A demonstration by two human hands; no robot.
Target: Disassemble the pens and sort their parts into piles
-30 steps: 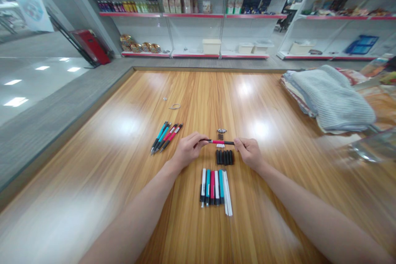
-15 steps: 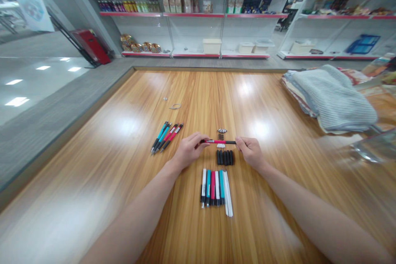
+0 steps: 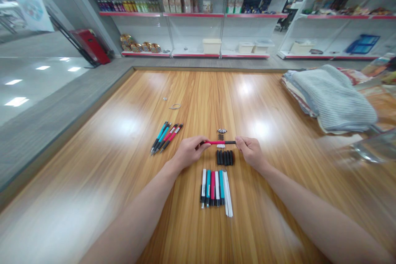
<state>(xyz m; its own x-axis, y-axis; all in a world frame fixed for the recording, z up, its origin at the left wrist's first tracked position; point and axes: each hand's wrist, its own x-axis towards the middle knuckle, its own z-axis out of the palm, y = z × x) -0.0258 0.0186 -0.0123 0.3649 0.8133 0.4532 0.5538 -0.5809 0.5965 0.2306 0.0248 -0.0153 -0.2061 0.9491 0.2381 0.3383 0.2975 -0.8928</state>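
Note:
My left hand (image 3: 188,151) and my right hand (image 3: 250,151) hold a red-and-black pen (image 3: 218,142) level between them, left on the red end, right on the black end. Below them on the wooden table (image 3: 262,214) lies a row of black pen grips (image 3: 225,157). Small metal springs and tips (image 3: 221,136) and white pieces (image 3: 220,145) sit just beyond the pen. Nearer me lie coloured pen barrels (image 3: 213,187) beside white refills (image 3: 228,194). Several assembled teal and red pens (image 3: 165,137) lie left of my left hand.
A rubber band (image 3: 175,106) and a small ring (image 3: 165,98) lie farther up the table. A folded striped grey cloth pile (image 3: 334,99) sits at the right, with a glass object (image 3: 373,148) at the right edge. Shop shelves (image 3: 192,14) stand beyond the table.
The pen has rotated from a slight tilt to level. My right hand has shifted slightly right, and the pen's parts stay between both hands.

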